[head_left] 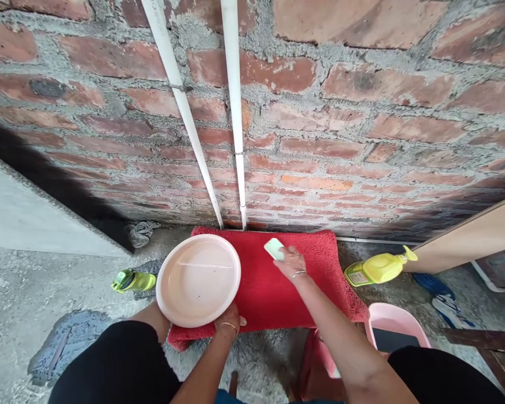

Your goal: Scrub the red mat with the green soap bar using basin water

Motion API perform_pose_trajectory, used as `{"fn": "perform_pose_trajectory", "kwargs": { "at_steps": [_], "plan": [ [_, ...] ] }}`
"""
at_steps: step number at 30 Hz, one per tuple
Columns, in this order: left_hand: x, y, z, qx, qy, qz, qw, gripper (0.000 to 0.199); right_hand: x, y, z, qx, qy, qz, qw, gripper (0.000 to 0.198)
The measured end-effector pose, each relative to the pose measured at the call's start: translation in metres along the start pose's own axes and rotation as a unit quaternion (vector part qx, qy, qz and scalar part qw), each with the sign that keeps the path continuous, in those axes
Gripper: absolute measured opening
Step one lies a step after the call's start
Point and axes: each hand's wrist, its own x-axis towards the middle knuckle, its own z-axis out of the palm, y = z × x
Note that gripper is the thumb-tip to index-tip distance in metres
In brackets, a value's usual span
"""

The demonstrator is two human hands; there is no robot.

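Note:
A pale pink basin (pixel 200 283) sits over the left part of a red towel (pixel 273 303), which covers a low bench or table. My left hand (pixel 229 322) grips the basin's near right rim, with most of its fingers hidden beneath it. A faint light line crosses the basin's inside, perhaps water or a reflection. Above the towel, to the right of the basin, my right hand (pixel 291 262) holds a small pale green block (pixel 274 248) with rounded corners, like a soap bar or sponge. Whether the block touches the towel I cannot tell.
A yellow pump bottle (pixel 376 269) stands right of the towel, near a pink tub (pixel 398 314) with something dark inside. Left of the basin is a green bottle (pixel 133 280). Two white pipes (pixel 239 163) run down the brick wall (pixel 294 146). A grey rag (pixel 141 233) lies by the wall.

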Motion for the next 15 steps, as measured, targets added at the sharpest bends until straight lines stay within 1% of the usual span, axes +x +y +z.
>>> {"fn": "perform_pose_trajectory", "kwargs": {
  "at_steps": [2,4,6,7,9,11,13,15],
  "plan": [
    [0.002,0.000,0.000,0.000,-0.007,-0.008,1.000,0.050,0.016,-0.050,0.006,-0.012,-0.007,-0.072,0.997,0.045],
    [0.002,0.000,0.000,0.003,-0.007,-0.013,1.000,0.050,0.031,-0.085,0.012,-0.021,-0.010,-0.121,0.992,0.044],
    [0.003,-0.001,0.001,0.009,-0.005,-0.014,1.000,0.049,0.044,-0.099,0.014,-0.029,-0.009,-0.144,0.989,0.044],
    [0.003,-0.001,0.001,0.012,-0.005,-0.013,1.000,0.048,0.051,-0.098,0.014,-0.035,-0.011,-0.146,0.989,0.043],
    [0.004,-0.002,0.002,0.020,-0.003,-0.011,1.000,0.050,0.063,-0.081,0.010,-0.045,-0.023,-0.137,0.989,0.043],
    [0.005,-0.003,0.003,0.023,0.003,-0.010,1.000,0.054,0.072,-0.045,0.000,-0.054,-0.035,-0.109,0.992,0.047],
    [0.006,-0.003,0.004,0.016,0.015,-0.010,1.000,0.056,0.077,0.006,-0.014,-0.065,-0.034,-0.050,0.996,0.050],
    [0.006,-0.003,0.004,-0.015,0.010,-0.014,1.000,0.052,0.073,0.066,-0.029,-0.071,-0.032,0.048,0.996,0.053]
  ]
}}
